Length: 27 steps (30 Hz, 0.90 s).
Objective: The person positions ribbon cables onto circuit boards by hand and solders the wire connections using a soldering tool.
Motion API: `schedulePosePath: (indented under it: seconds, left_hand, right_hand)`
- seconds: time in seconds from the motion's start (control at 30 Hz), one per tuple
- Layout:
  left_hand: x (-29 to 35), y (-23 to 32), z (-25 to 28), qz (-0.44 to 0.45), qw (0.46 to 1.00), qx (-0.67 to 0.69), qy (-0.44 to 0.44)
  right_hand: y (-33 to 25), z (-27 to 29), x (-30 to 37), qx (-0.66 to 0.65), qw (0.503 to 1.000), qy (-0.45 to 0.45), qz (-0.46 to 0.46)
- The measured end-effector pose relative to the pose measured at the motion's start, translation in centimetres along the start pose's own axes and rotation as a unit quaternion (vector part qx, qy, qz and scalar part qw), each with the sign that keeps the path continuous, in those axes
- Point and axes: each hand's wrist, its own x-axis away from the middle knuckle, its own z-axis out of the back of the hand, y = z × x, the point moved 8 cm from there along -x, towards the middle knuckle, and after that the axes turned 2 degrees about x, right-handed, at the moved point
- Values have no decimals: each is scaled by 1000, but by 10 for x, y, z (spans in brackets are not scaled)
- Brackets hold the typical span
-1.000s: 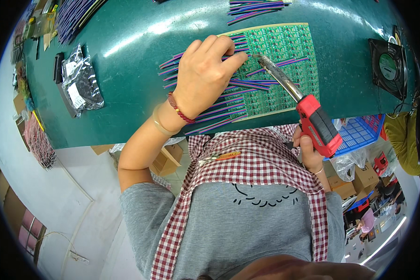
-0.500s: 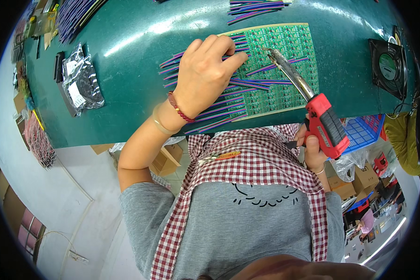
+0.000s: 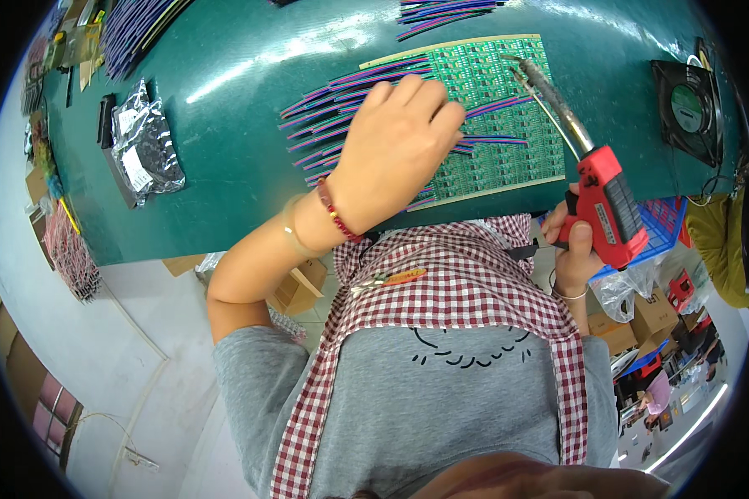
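Observation:
A panel of green circuit boards (image 3: pixel 524 162) lies on the bench, with rows of multicoloured striped wires (image 3: pixel 320 125) sticking out past its left edge. Over the panel's left half is my left hand (image 3: pixel 404 137), closed with curled fingers; its fingertips are hidden, so what they pinch does not show. Loose wires (image 3: pixel 499 140) lie across the boards beside those fingers, and another short bunch of wires (image 3: pixel 495 106) rests further up. My right hand (image 3: pixel 576 245) is wrapped round the red and black handle of a soldering gun (image 3: pixel 612 208). Its metal tip points up-left, over the panel's far right part.
Further bundles of wires lie at the far edge (image 3: pixel 449 12) and far left (image 3: pixel 137 33) of the green bench (image 3: pixel 233 166). A silvery bag (image 3: pixel 146 145) is at left, a black fan (image 3: pixel 689 112) at right. A blue basket (image 3: pixel 662 224) stands below the bench edge.
My left hand has moved right over the boards and turned. The soldering gun in my right hand has shifted right and its tip up. The panel has slid slightly up-left.

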Motion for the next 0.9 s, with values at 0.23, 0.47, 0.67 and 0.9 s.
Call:
schedulePosePath:
  seconds: [0.23, 0.47, 0.67, 0.9]
  left_hand:
    - [-39, 10, -37, -12, 996, 83, -5]
    - [-37, 2, -38, 57, 995, 85, -17]
    - [-34, 1, -29, 44, 995, 92, 6]
    - [-10, -20, 15, 37, 995, 71, 51]
  right_hand:
    - [-20, 21, -16, -33, 992, 107, 57]
    - [-24, 40, -14, -43, 983, 158, 84]
    - [-21, 31, -17, -55, 987, 132, 74]
    - [3, 15, 5, -49, 998, 33, -1]
